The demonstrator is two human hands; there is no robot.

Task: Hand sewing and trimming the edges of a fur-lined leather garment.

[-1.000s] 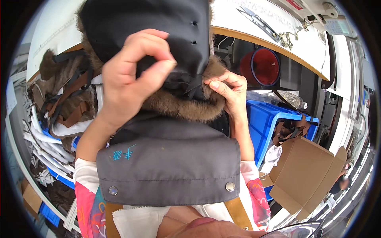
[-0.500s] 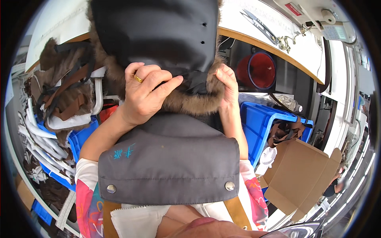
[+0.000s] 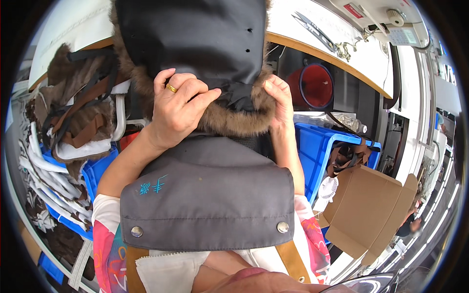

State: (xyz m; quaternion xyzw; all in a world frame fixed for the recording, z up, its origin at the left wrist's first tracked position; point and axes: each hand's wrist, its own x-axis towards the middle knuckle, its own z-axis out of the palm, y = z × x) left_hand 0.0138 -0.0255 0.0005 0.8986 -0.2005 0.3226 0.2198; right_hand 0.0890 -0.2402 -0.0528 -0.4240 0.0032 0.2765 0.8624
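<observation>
A blue plastic crate sits at three o'clock, an open cardboard box at four, a red bucket at one, scissors on the white tabletop above, and brown fur pieces at nine.

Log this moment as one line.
left hand: grips fur trim | right hand: pinches trim edge | item: dark fur-trimmed garment, held up | nearby: blue crate, cardboard box

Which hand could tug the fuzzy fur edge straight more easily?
Probably the right hand: its fingers pinch the fur trim itself. The left hand grips the black fabric above it.
</observation>
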